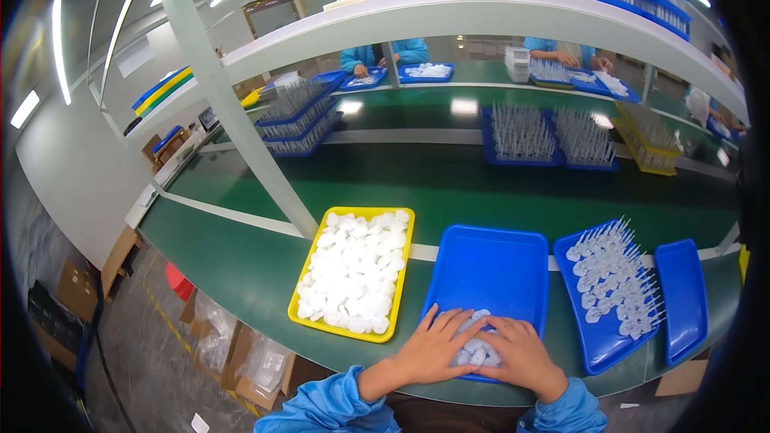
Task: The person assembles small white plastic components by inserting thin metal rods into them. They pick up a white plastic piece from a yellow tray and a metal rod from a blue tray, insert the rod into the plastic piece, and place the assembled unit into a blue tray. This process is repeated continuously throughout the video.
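Lower centre of frame: left hand and right hand cupped, fingers loosely spread, around pale pieces at near end of blue tray, apparently keeping pile together; grip on any piece, cannot tell. Left of centre, yellow tray, raised rim likely containing loose white pieces. Lower right, stemmed parts laid stems alike, probably avoiding tangles.

A plain pale wall stands left of the long green table. Over this table runs a white shelf. Bright tube-shaped lamps shine above the grey floor.

Both hands — close together
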The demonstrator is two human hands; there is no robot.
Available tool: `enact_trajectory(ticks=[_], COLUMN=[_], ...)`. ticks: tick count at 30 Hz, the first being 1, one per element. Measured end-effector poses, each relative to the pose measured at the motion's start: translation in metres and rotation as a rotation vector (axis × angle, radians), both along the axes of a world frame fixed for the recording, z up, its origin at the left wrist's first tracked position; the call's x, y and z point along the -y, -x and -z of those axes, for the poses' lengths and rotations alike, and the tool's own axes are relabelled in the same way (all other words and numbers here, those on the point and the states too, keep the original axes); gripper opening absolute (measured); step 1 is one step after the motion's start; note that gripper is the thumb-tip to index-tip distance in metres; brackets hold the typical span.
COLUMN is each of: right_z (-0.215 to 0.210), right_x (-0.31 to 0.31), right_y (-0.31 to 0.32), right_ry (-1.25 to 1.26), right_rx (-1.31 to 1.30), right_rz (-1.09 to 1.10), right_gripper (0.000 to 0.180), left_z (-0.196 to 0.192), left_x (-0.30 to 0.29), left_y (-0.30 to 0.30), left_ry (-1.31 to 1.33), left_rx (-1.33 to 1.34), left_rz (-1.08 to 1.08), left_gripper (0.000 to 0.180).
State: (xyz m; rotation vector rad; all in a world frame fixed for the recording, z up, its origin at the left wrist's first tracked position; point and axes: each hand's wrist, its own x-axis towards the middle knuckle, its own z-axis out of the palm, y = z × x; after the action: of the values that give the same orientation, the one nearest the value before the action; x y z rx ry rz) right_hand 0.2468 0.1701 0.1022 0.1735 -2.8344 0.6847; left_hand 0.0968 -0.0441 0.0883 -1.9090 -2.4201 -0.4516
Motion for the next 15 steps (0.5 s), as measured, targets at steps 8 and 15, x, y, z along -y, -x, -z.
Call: enact_trajectory(ticks=[8, 15], right_z=[-0.003, 0.004], right_x=[0.005, 0.01], right_y=[-0.002, -0.002], right_ry=[0.005, -0.03], right_rx=[0.024, -0.038], right_rz=[0.063, 0.15], right_gripper=[0.064, 0.062], left_z=[-0.006, -0.004], left_x=[-0.004, -0.007], left_y=[0.002, 0.007], left_ry=[-0.051, -0.031], left_rx=[0.086, 0.101], left_rz=[0.033, -0.008], left_gripper=[0.093, 0.094])
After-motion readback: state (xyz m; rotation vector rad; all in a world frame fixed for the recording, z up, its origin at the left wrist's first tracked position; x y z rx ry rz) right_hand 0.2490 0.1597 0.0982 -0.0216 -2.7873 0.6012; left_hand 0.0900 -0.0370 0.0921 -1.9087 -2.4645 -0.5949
